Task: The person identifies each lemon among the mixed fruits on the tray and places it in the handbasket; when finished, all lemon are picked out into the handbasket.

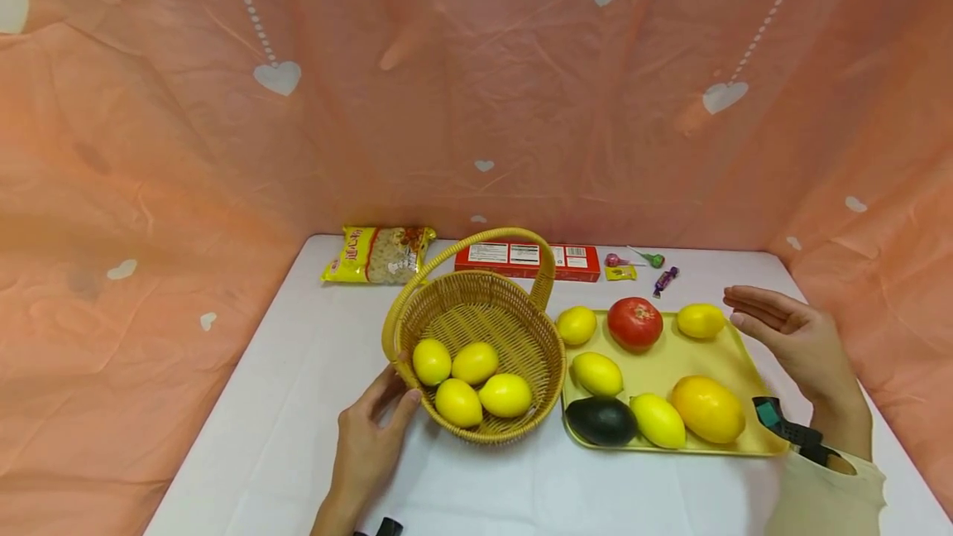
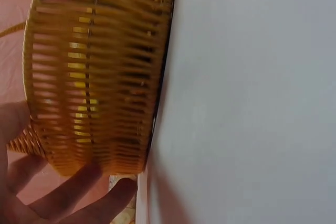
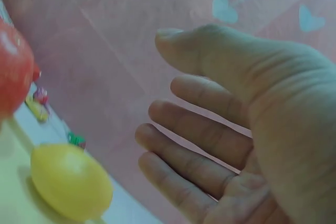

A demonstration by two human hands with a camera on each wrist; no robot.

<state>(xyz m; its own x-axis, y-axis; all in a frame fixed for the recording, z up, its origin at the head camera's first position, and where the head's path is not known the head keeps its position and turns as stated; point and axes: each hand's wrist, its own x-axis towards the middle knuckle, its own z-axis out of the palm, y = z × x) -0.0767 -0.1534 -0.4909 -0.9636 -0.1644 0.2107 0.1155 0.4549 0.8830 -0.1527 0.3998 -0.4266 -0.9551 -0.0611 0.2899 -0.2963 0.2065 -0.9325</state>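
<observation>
A woven yellow basket (image 1: pixel 476 308) with an arched handle stands mid-table and holds several lemons (image 1: pixel 476 383). My left hand (image 1: pixel 372 428) rests against its front-left side with the thumb on the rim. In the left wrist view, relaxed fingers (image 2: pixel 68 198) lie along the basket (image 2: pixel 94 66) wall. To the right, a pale yellow tray (image 1: pixel 670 362) carries lemons, a red tomato (image 1: pixel 634 323), a dark avocado (image 1: pixel 601 420) and a large orange-yellow fruit (image 1: pixel 707 409). My right hand (image 1: pixel 774 329) hovers open and empty beside the tray's far-right lemon (image 1: pixel 700 320). The right wrist view shows that hand (image 3: pixel 231 145) near the lemon (image 3: pixel 71 182).
Along the back of the white table lie a yellow pasta bag (image 1: pixel 378 255), a red box (image 1: pixel 532 261) and a few wrapped candies (image 1: pixel 640 267). Pink cloth with white hearts walls in the table on three sides.
</observation>
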